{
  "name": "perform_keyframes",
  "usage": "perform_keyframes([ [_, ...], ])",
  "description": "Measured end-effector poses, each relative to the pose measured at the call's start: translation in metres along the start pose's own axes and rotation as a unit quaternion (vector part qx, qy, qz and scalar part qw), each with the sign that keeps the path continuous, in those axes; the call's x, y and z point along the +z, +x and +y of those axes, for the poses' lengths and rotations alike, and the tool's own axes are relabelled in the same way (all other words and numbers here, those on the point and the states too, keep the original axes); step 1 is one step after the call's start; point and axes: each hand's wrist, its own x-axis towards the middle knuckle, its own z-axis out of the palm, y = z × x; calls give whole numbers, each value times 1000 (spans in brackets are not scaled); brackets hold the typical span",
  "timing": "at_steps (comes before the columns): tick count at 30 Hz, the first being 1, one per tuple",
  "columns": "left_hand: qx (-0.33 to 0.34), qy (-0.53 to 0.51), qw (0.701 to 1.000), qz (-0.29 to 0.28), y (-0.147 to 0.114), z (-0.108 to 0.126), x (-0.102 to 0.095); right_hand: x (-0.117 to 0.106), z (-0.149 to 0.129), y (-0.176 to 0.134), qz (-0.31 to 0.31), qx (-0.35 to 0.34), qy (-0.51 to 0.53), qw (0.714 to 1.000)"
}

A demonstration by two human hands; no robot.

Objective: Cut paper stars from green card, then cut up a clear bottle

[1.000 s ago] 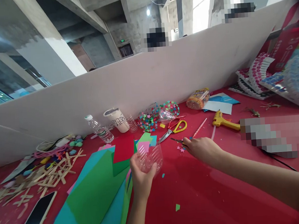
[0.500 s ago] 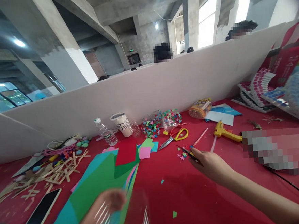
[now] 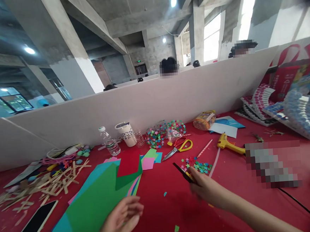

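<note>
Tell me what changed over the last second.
The left hand let go of the clear plastic piece, now out of view, and drew back leftward toward the body. The right hand, still holding the knife, drew back, uncovering more stars. Scissors and glue gun stayed put.

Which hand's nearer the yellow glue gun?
Right. The right hand, holding a slim dark tool, is front-left of the glue gun; the left hand is farther left, by the green paper.

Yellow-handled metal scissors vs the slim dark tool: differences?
Place: the yellow-handled metal scissors lie on the red table; the slim dark tool is in the right hand.
Shape: the scissors have a looped handle; the tool is straight.
Colour: the scissors' blades are silvery; the tool's tip is dark.
Both show yellow.
</note>
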Motion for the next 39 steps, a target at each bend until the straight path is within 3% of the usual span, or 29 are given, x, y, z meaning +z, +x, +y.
perform_keyframes([
  [3,-5,-64,993,-99,33,11,64,3,-12,4,15,2,94,995],
  [6,-20,-124,971,-205,50,16,121,7,-23,14,54,5,144,988],
  [7,-26,-146,963,-227,54,15,133,9,-25,18,61,8,152,986],
  [9,-21,-175,961,-212,62,8,145,9,-24,29,65,5,158,985],
  [13,-6,-135,989,-64,84,-23,129,-8,-5,67,86,2,122,989],
  [14,-1,-119,993,-5,89,-30,122,-15,1,81,104,12,98,990],
  [17,-9,-86,994,73,102,-42,107,-38,15,127,158,32,14,987],
  [21,-21,-82,993,78,105,-42,104,-47,14,179,227,19,-102,968],
  [25,-28,-90,993,67,105,-42,101,-39,-1,205,262,-19,-181,948],
  [30,-20,-107,988,109,107,-50,96,-29,-5,210,261,-41,-189,946],
  [33,-14,-115,988,103,108,-52,96,-26,-2,200,245,-59,-160,955],
  [39,-7,-241,965,106,108,-50,97,-26,-7,133,201,-169,-83,961],
])
